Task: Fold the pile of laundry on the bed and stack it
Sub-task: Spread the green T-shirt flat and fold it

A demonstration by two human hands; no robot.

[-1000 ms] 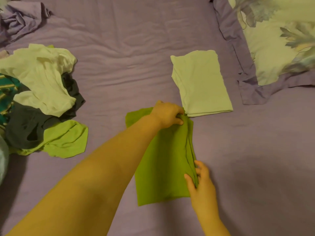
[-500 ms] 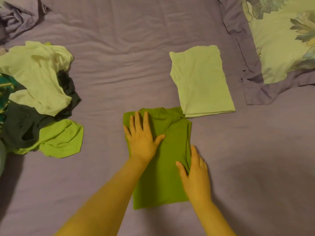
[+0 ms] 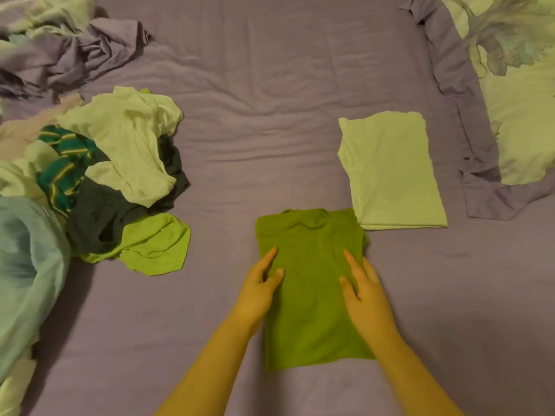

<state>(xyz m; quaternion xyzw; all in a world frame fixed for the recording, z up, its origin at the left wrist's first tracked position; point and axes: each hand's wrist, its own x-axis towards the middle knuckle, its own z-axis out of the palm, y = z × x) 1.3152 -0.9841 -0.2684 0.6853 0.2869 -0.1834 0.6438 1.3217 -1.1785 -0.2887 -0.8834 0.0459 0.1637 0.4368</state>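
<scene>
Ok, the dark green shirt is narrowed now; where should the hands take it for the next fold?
Probably at the near hem corners of the dark green shirt, coming from the near side. It lies flat as a long strip running away from the person, collar end far, so lifting the hem folds it over. The left hand and right hand rest at mid-length.

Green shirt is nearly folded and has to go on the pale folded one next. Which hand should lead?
Probably the right hand: it rests on the green shirt's right side, nearer the pale folded shirt. The left hand lies on the far edge.
</scene>
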